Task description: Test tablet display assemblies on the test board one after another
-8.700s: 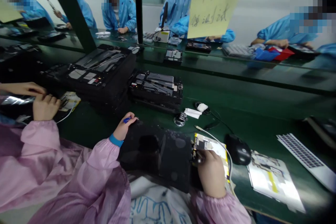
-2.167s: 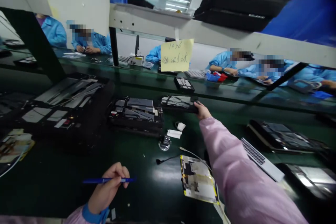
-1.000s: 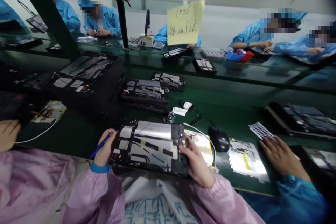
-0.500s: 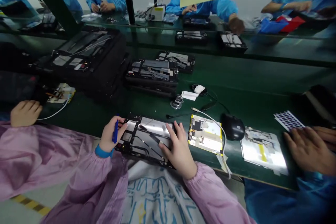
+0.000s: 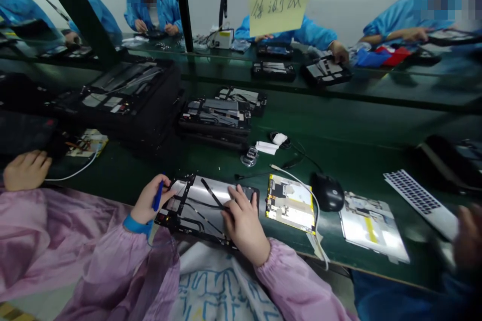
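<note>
An opened tablet-like device (image 5: 206, 191) lies before me at the table's front edge, its silver plates, black frame and thin black ribbon cables exposed. My left hand (image 5: 146, 204) is at its left end, closed around a slim blue pen-like tool (image 5: 157, 195); the thumb reaches over the device's edge. Flat on the right half of the device rests my right hand (image 5: 246, 228), its fingers stretched over the plate and the thumb apart, near a ribbon cable's end. Whether a fingertip presses on the cable cannot be made out.
Stacked opened devices (image 5: 214, 115) stand behind, with a taller stack (image 5: 128, 90) to the left. On the right lie a yellow-edged board (image 5: 289, 203) with a white cable, a black mouse (image 5: 327, 191), a silver panel (image 5: 372, 225) and a white keyboard frame (image 5: 417, 200). Co-workers sit on both sides and opposite.
My right hand has slid slightly left across the device, its fingers closer together. A black ribbon cable shows further up. The right neighbour's hand has moved off the keyboard frame; a device opposite is tilted.
</note>
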Tool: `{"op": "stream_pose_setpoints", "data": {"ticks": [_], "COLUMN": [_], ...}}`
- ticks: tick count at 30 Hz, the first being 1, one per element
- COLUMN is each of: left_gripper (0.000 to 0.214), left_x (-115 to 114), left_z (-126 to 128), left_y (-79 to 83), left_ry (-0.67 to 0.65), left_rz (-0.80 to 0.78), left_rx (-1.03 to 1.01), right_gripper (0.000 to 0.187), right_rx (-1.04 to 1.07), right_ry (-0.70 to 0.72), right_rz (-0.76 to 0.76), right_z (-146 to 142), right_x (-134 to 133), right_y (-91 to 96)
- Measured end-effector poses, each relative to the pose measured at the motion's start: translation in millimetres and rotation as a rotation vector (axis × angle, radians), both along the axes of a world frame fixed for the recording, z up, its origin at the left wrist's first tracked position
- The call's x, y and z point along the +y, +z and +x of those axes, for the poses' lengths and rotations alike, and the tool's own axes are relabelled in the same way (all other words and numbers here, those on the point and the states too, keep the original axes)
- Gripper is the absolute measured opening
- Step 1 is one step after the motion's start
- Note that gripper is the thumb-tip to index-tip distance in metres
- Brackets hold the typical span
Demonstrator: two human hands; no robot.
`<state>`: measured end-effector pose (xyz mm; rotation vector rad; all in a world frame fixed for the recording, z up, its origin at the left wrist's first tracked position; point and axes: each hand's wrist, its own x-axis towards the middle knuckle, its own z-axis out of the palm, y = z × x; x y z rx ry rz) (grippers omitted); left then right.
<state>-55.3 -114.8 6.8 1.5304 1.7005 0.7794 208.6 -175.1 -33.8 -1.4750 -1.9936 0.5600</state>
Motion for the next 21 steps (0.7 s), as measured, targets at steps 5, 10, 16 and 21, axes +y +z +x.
{"op": "stream_pose_setpoints", "data": {"ticks": [5, 10, 16, 21], "left_gripper": [0.035, 0.026, 0.033, 0.038], "left_x": [0.6, -2.0, -12.2, -26.4], "left_z": [-4.1, -2.2, 10.9, 13.6], "left_y": [12.0, 26.6, 47.5, 55.6], "left_ry": [0.040, -0.053, -0.017, 0.140], "left_rz": [0.088, 0.063, 0.256, 0.520], "left_rx": [-0.084, -0.063, -0.097, -0.130], "right_gripper": [0.012, 0.026, 0.049, 0.064], "right_rx": [0.159, 0.340, 0.235, 0.082], "right_ry": [0.196, 0.554, 0.698, 0.627], "right_rz": [0.069, 0.044, 0.024, -0.012], "right_z": [14.2, 47.6, 69.0, 70.6], "right_x": [2.0, 2.4, -0.5, 1.2], "right_y": [6.2, 20.0, 62.9, 88.1]}}
